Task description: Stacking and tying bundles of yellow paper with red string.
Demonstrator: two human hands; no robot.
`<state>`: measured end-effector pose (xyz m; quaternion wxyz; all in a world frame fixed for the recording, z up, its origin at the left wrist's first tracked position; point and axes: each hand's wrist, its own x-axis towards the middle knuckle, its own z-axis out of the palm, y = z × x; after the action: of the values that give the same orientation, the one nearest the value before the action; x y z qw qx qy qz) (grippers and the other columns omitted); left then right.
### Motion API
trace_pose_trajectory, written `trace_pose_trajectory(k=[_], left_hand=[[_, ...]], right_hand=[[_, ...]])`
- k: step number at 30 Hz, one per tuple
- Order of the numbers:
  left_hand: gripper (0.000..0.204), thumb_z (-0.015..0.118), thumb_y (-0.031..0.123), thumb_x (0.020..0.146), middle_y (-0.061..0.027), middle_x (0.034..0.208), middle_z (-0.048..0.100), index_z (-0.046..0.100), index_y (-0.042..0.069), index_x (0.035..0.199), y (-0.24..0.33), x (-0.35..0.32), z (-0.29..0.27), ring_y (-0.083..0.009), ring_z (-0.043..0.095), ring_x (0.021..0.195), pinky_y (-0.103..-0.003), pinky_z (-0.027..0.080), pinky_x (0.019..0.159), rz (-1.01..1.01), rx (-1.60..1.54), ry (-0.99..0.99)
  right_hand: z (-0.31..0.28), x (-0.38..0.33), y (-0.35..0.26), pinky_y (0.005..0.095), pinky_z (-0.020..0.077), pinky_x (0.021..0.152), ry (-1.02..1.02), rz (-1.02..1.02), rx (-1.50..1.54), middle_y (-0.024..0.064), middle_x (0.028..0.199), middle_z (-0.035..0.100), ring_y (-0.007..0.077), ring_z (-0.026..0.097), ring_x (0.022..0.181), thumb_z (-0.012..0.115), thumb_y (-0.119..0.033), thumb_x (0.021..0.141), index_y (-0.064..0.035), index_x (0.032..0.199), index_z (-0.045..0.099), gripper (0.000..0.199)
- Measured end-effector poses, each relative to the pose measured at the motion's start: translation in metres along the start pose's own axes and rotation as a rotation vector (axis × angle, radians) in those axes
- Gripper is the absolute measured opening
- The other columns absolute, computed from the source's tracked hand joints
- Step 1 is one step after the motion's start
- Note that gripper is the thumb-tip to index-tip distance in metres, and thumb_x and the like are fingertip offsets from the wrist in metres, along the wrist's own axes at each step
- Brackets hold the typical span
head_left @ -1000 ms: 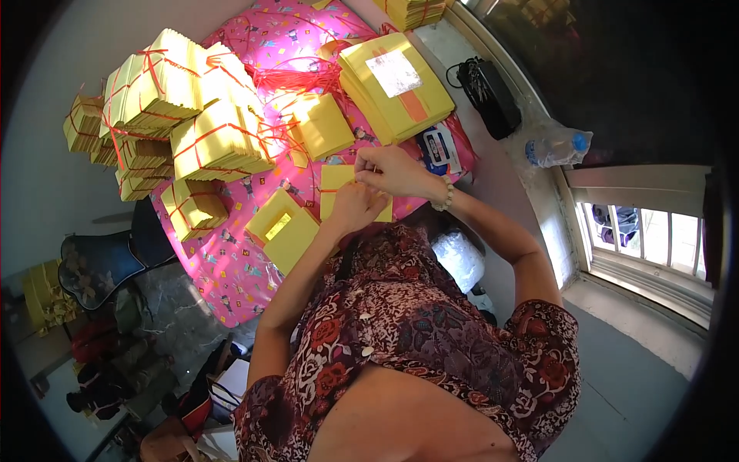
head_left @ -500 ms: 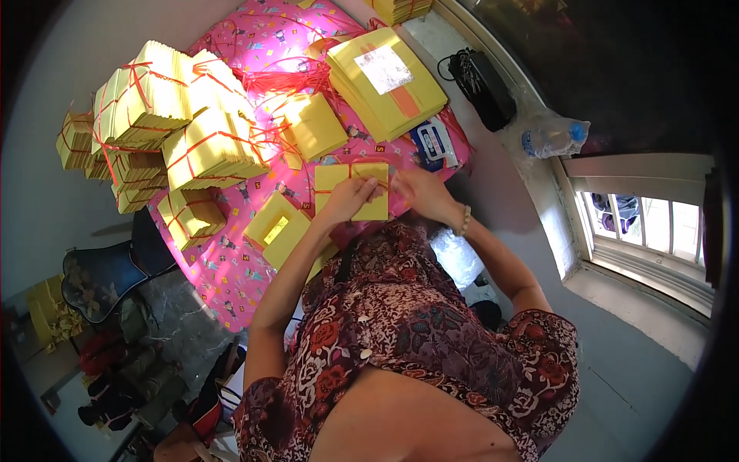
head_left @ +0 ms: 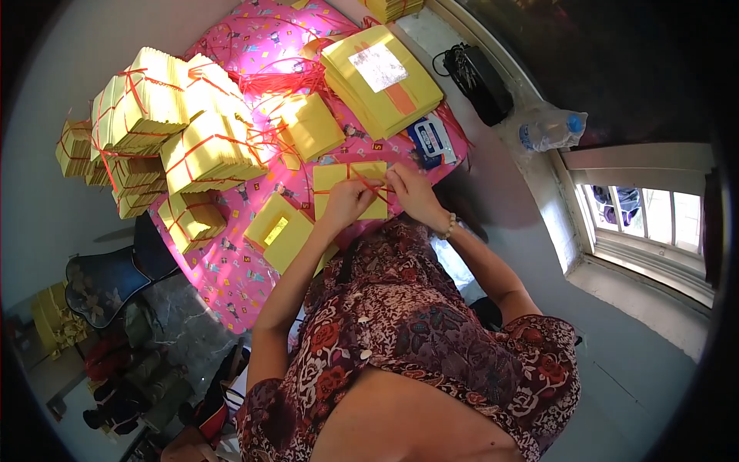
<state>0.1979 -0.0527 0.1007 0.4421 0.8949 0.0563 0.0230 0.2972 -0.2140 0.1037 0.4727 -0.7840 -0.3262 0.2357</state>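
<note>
A small stack of yellow paper (head_left: 329,175) lies in front of me on the pink patterned tablecloth (head_left: 239,266). Red string (head_left: 372,185) runs around it and crosses on top. Over the stack's right part, my left hand (head_left: 350,202) is closed in a pinch on the string. At the stack's right edge my right hand (head_left: 414,191) also pinches the red string, fingers pressed together. Left of and nearer than the stack, partly behind my left forearm, is another yellow paper pile (head_left: 289,242) with a bright yellow patch on top.
Several tied yellow paper bundles (head_left: 138,108) are heaped at the left. Loose red strings (head_left: 285,81) lie at the back, beside a larger yellow stack (head_left: 385,100). A blue and white package (head_left: 433,142) sits near the right edge. A plastic bottle (head_left: 554,132) rests on the window ledge.
My right hand has moved slightly left and down, nearer the stack and my left hand. The red string now shows stretched between both hands.
</note>
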Motion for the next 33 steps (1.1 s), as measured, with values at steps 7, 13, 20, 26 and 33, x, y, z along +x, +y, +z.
trace_pose_trajectory(k=[7, 13, 20, 26, 33], left_hand=[[0.018, 0.057, 0.007, 0.084, -0.0124, 0.083, 0.066, 0.067, 0.002, 0.098, -0.008, -0.002, 0.005, -0.02, 0.064, 0.07, -0.031, 0.049, 0.064, -0.071, -0.127, 0.036], [0.018, 0.053, 0.014, 0.09, -0.0092, 0.073, 0.062, 0.064, 0.004, 0.1, 0.009, -0.001, 0.003, -0.0161, 0.057, 0.06, -0.031, 0.046, 0.059, -0.164, -0.146, -0.082], [0.02, 0.051, 0.023, 0.09, -0.015, 0.068, 0.06, 0.06, 0.006, 0.087, 0.005, 0.0, 0.015, -0.0351, 0.06, 0.064, -0.044, 0.046, 0.058, -0.163, -0.092, 0.177], [0.02, 0.056, 0.023, 0.083, -0.0195, 0.068, 0.06, 0.06, 0.003, 0.085, -0.008, -0.006, 0.022, -0.0388, 0.061, 0.066, -0.047, 0.046, 0.057, 0.047, 0.148, 0.11], [0.026, 0.053, 0.024, 0.088, -0.0189, 0.067, 0.06, 0.063, 0.002, 0.079, -0.001, 0.001, 0.015, -0.0357, 0.061, 0.064, -0.043, 0.046, 0.057, -0.245, 0.041, 0.037]], right_hand=[[0.008, -0.023, 0.001, 0.0356, 0.046, 0.061, 0.005, -0.177, -0.017, 0.0164, 0.077, 0.057, 0.0226, 0.061, 0.069, 0.05, -0.015, 0.094, -0.002, 0.096, 0.051, 0.013], [-0.008, 0.006, -0.018, 0.0329, 0.0457, 0.063, 0.132, 0.009, 0.08, 0.0139, 0.082, 0.057, 0.0255, 0.058, 0.071, 0.055, -0.013, 0.091, -0.0011, 0.09, 0.054, 0.011], [-0.019, 0.028, -0.054, 0.0381, 0.047, 0.067, 0.191, -0.319, -0.103, 0.0089, 0.083, 0.057, 0.029, 0.058, 0.079, 0.059, -0.015, 0.085, -0.0056, 0.087, 0.059, 0.01], [0.004, 0.029, -0.054, 0.0353, 0.0466, 0.071, 0.004, -0.409, -0.191, 0.009, 0.084, 0.054, 0.0272, 0.057, 0.083, 0.063, -0.01, 0.079, -0.0037, 0.085, 0.061, 0.009], [-0.006, 0.015, -0.027, 0.0415, 0.0459, 0.069, 0.053, -0.259, -0.391, 0.0132, 0.089, 0.058, 0.032, 0.058, 0.085, 0.054, -0.02, 0.089, -0.006, 0.095, 0.055, 0.015]])
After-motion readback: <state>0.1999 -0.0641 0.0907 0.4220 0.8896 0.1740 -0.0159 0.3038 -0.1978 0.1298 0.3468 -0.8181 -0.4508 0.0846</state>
